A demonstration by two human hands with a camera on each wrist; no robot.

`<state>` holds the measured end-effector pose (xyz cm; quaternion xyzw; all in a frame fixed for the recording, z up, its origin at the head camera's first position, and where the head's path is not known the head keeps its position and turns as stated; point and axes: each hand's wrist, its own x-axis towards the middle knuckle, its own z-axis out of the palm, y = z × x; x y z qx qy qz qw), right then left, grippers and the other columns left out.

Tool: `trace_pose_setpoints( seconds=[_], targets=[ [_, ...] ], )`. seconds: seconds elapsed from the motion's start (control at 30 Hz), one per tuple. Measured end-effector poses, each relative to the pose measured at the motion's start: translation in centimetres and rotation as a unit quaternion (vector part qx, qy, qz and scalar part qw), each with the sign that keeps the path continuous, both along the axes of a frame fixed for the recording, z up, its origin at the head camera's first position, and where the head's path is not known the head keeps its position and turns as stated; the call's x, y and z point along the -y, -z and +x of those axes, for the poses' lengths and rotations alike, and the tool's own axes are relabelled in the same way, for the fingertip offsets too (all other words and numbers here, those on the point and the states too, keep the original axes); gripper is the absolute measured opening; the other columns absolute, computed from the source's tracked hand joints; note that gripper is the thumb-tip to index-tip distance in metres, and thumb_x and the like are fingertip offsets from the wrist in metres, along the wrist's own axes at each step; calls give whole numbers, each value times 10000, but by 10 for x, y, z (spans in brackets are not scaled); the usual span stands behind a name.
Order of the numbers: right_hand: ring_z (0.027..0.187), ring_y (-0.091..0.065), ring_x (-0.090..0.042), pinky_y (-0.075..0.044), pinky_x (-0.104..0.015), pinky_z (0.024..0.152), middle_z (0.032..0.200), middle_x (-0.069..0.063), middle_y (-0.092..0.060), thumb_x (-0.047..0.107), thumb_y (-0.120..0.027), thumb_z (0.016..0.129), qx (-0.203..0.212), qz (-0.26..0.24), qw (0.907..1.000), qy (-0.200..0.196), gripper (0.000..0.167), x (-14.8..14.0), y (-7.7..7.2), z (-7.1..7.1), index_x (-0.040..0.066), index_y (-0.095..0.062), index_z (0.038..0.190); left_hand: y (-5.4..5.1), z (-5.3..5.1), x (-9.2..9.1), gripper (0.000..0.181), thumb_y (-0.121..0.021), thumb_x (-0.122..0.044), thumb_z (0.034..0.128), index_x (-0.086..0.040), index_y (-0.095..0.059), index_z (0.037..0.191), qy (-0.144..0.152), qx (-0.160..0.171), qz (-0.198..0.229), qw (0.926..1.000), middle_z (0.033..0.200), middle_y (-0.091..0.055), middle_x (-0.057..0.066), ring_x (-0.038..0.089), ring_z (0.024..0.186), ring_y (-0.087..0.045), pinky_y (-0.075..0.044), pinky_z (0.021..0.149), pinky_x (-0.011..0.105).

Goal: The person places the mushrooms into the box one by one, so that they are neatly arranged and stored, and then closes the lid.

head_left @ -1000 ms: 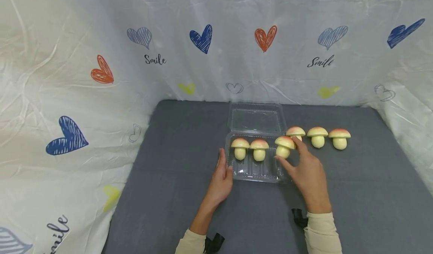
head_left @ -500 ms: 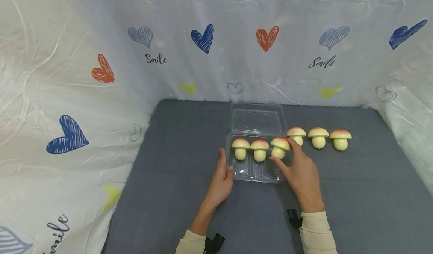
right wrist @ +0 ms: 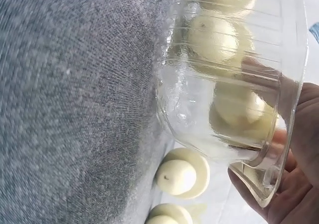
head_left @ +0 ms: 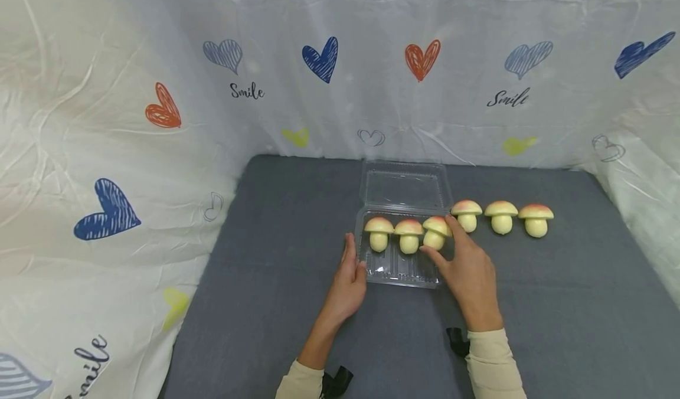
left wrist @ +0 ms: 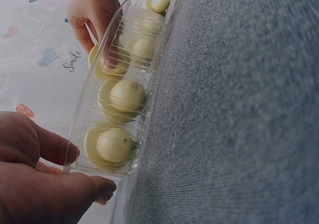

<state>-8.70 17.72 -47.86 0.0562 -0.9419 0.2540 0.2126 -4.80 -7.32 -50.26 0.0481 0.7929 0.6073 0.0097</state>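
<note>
A clear plastic container [head_left: 404, 275] lies with its hinged lid [head_left: 406, 186] folded back. Two toy mushrooms, a left one [head_left: 379, 242] and a middle one [head_left: 409, 244], sit side by side in it, with pale yellow stems and red-tinged caps. Between thumb and fingers, my right hand [head_left: 471, 275] holds a third toy mushroom [head_left: 434, 239], tilted, inside the container's right part. My left hand [head_left: 346, 290] grips the container's left edge; in the left wrist view its thumb and a finger [left wrist: 60, 149] lie about the rim.
Three more toy mushrooms stand in a row right of the container: a near one [head_left: 467, 221], a middle one [head_left: 501, 223] and a far right one [head_left: 536, 226]. Grey cloth [head_left: 255, 293] covers the table. A white curtain [head_left: 340, 110] printed with hearts hangs behind and at the sides.
My right hand has moved left with its toy mushroom, from the container's right edge to beside the middle one. The left hand stays at the container's left edge.
</note>
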Motion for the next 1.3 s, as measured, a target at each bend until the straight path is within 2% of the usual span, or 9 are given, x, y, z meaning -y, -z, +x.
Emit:
trace_pose_setpoints(
  seconds=[0.1, 0.33, 0.57, 0.8, 1.1, 1.3],
  targets=[
    [500, -589, -360, -446, -572, 471, 861, -281, -702, 364, -947, 805, -4, 44, 10000, -18, 832, 1, 1, -1, 93, -572, 1497, 0, 1, 0, 671, -413, -17, 1116, 41, -37, 1669, 7, 18, -26, 10000, 1756, -3, 218, 324, 1625, -29, -92, 1295, 525],
    [560, -633, -397, -461, -568, 469, 1096, -322, -725, 337, -948, 809, 18, 165, 9999, -38, 841, 2, 5, -3, 57, -558, 1499, -2, 3, 1, 672, -411, -28, 1118, 43, -33, 1670, 30, 86, -22, 10000, 1757, 8, 217, 323, 1624, -17, -87, 1292, 539],
    [620, -654, -433, -465, -590, 485, 1124, -305, -725, 337, -950, 806, 36, 236, 9997, -12, 847, 2, 7, -5, 78, -549, 1506, -1, 3, 1, 671, -409, -18, 1115, 51, -33, 1666, 47, 35, -4, 10000, 1756, 9, 219, 326, 1624, -14, -83, 1291, 544],
    [900, -715, -491, -513, -628, 571, 1486, -206, -605, 320, -946, 811, -24, 275, 9995, -169, 835, 2, 9, -7, 110, -553, 1518, -2, 3, 1, 675, -407, -25, 1117, 32, -28, 1673, 62, 135, -29, 9999, 1762, 11, 202, 298, 1627, -9, -84, 1296, 520],
    [1211, -648, -476, -538, -670, 710, 1527, -209, -569, 321, -934, 829, 161, 282, 9993, -172, 836, 3, 10, -10, 64, -540, 1519, -3, 1, 1, 685, -396, -10, 1113, 10, -10, 1678, 88, 186, 77, 9998, 1765, 32, 182, 270, 1626, 0, -175, 1283, 471],
    [1298, -604, -458, -534, -687, 756, 1538, -201, -561, 324, -927, 837, 221, 281, 9992, -192, 831, 4, 11, -10, 98, -536, 1535, -3, 1, 1, 679, -396, -41, 1124, -4, -10, 1682, 101, 193, -10, 9998, 1768, 28, 170, 263, 1627, 0, -112, 1297, 486]
  ],
)
